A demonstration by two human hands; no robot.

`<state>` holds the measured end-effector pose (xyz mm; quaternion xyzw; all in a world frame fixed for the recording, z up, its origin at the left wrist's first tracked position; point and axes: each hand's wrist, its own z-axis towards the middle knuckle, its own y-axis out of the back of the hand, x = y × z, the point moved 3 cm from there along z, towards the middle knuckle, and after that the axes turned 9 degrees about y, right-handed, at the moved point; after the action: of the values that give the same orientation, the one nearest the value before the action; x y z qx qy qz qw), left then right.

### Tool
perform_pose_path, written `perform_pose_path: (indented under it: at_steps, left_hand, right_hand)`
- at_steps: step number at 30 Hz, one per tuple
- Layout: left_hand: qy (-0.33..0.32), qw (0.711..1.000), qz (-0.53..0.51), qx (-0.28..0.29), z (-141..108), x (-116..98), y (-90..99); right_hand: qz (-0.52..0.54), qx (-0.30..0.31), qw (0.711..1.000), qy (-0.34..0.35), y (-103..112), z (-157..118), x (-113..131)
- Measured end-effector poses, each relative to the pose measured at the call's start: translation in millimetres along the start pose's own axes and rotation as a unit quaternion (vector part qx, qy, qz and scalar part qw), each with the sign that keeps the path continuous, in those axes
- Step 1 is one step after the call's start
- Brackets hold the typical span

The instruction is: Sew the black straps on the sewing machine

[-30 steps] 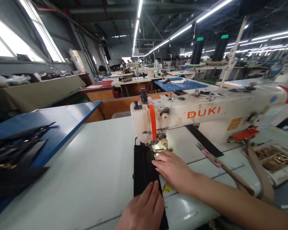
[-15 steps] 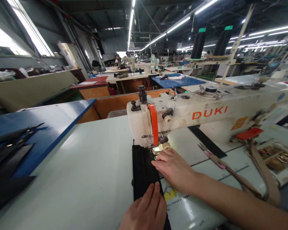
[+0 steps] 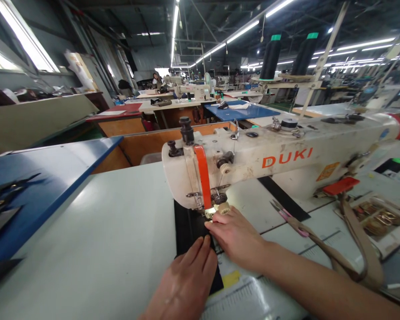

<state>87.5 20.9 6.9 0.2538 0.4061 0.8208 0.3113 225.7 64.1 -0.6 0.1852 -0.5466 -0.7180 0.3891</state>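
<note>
The white sewing machine (image 3: 253, 164) has a big word on its side. The word "DUKI" (image 3: 287, 158) is in orange-red letters, and it is easy to read. Just right of it and lower down is a small orange-yellow sticker (image 3: 328, 171), but its words are too small to read. Near the front, a ruler strip (image 3: 240, 298) lies on the surface, and its tiny marks can't be read.
</note>
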Motion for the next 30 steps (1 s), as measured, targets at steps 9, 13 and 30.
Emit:
perform_pose_path:
  at_steps: [9, 13, 30]
  left_hand:
    - [0.002, 1.000, -0.002, 0.000, 6.6, 16.9, -13.1]
    - [0.012, 1.000, -0.026, -0.009, 9.5, 25.5, -19.7]
    - [0.042, 0.988, -0.148, 0.004, -11.6, 31.1, -5.7]
  right_hand:
    - [-0.002, -0.012, 1.000, -0.009, -4.4, -1.2, -3.2]
    - [0.001, -0.038, 0.999, -0.024, -7.2, -3.0, -4.2]
    - [0.029, -0.009, 0.998, 0.059, 6.8, -43.7, 29.9]
